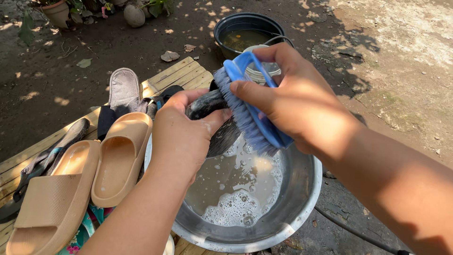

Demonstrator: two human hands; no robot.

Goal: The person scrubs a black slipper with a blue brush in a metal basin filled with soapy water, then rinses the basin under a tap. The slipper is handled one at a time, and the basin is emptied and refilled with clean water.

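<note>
Mid-frame, left hand (186,134) clamps a dark slipper (212,118) over the soapy basin (302,198) so drips fall in, right hand (292,106) closed on a blue brush (250,113) pressed against it.

Open room lies over the soapy water in the metal basin (302,198), toward its near and right rim. On the left, tan slides (120,156) crowd the wooden pallet (181,75); beyond, a dark bucket (226,23) blocks the far side.
</note>
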